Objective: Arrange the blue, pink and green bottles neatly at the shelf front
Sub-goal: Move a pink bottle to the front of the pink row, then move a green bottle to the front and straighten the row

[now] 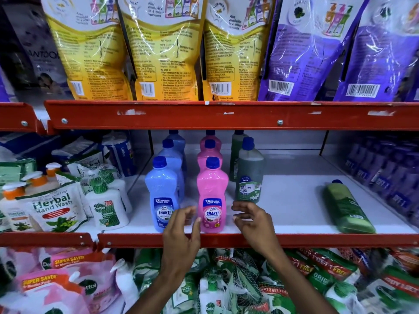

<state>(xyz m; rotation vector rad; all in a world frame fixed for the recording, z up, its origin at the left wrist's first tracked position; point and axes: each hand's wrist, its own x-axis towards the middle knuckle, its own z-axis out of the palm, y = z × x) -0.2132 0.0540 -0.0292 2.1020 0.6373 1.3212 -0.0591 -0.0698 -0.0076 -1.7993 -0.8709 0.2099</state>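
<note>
On the white middle shelf [292, 200] a front blue bottle [162, 193] and a front pink bottle [212, 196] stand upright at the edge, with more blue [171, 155] and pink bottles [209, 150] lined up behind them. An upright dark green bottle [249, 175] stands further back to the right, another green one [237, 152] behind it. A lighter green bottle [348, 207] lies on its side at the right. My left hand [181, 232] and right hand [254, 220] hover on either side of the pink bottle's base, fingers apart, holding nothing.
The red shelf lip [317, 240] runs below my hands. White handwash pump bottles [106, 207] and a herbal handwash pouch [53, 207] crowd the left bay. Purple packs [390, 173] line the right. Yellow and purple refill pouches stand above; pouches and netted packs fill the shelf below.
</note>
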